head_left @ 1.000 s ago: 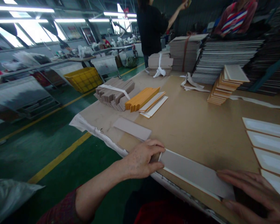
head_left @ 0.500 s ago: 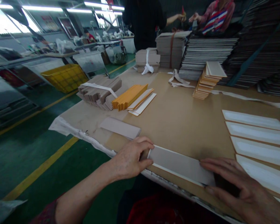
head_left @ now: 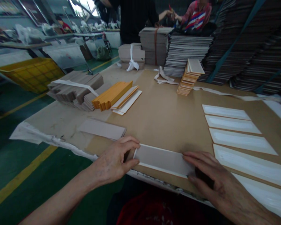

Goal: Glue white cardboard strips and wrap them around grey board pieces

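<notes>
In front of me, near the table edge, a grey cardboard strip lies on a slightly larger white strip whose pale border shows around it. At the left end, my left hand has its thumb and fingers closed on the two long edges. My right hand spans the other end the same way, thumb at the near edge and fingers at the far one; its palm hides that end. Left of my left hand, more grey cardboard strips lie flat. Several white strips with whitish coating lie in a row on the right.
Beyond are a bundle of grey cardboard, folded yellow pieces and a leaning stack of orange-edged strips. Tall board stacks stand at the back. Two people work behind them. A yellow bin stands on the floor at left.
My view has turned to the right, so everything appears shifted left. Both hands stay at the ends of the grey strip, with little visible movement relative to it.
</notes>
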